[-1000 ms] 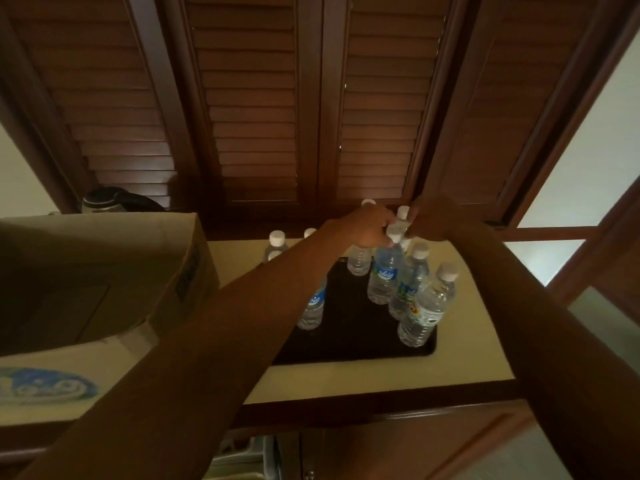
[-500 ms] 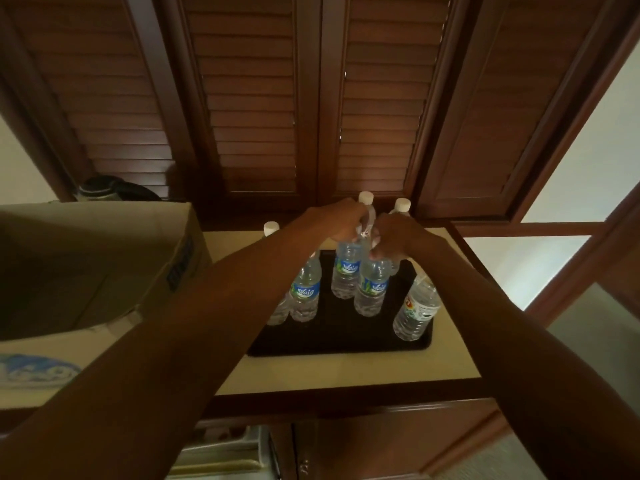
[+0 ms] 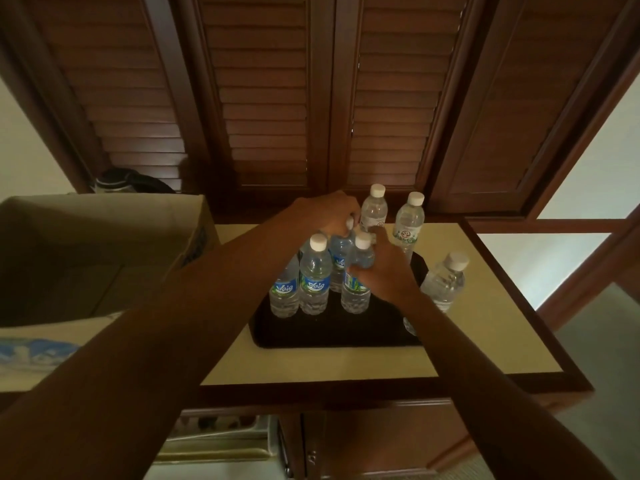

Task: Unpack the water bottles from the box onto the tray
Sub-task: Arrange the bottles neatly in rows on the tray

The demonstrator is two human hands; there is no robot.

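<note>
Both hands are setting bottles down on the tray [image 3: 346, 332]: left hand [image 3: 329, 211] is gripping one's cap, right hand [image 3: 388, 271] is wrapping another's body. Next I'd guess letting go, then reaching into the box [image 3: 104, 237].

Bottles [image 3: 314, 278] I'm handling are clear glossy plastic with matt white caps, tray [image 3: 332, 332] is matt black, box [image 3: 104, 251] plain brown cardboard, shutters [image 3: 263, 91] dark polished wood, countertop [image 3: 485, 327] smooth cream.

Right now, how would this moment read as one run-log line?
phase: placing bottles | left hand: grips back bottle top | right hand: holds front bottle | tray: several bottles upright | box: open, left
</note>
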